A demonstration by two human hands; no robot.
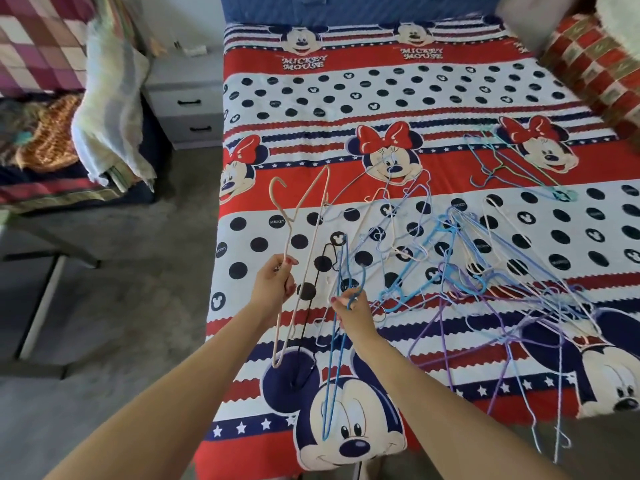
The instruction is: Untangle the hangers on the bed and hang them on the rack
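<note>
Two hands lift hangers above a cartoon-print bed (450, 81).
Left hand (273, 282) grips a pink hanger (294, 216); right hand (351, 306) pinches a blue hanger (334, 358).

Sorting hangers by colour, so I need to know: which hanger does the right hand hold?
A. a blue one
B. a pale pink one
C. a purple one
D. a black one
A: the right hand pinches the blue hanger; the left hand holds the pale pink hanger.

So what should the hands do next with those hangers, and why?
Probably lift the blue hanger up and away from the pile. The right hand pinches it near its hook, the left hand already holds a pink hanger and a black one, and the tangle lies just to the right.
</note>
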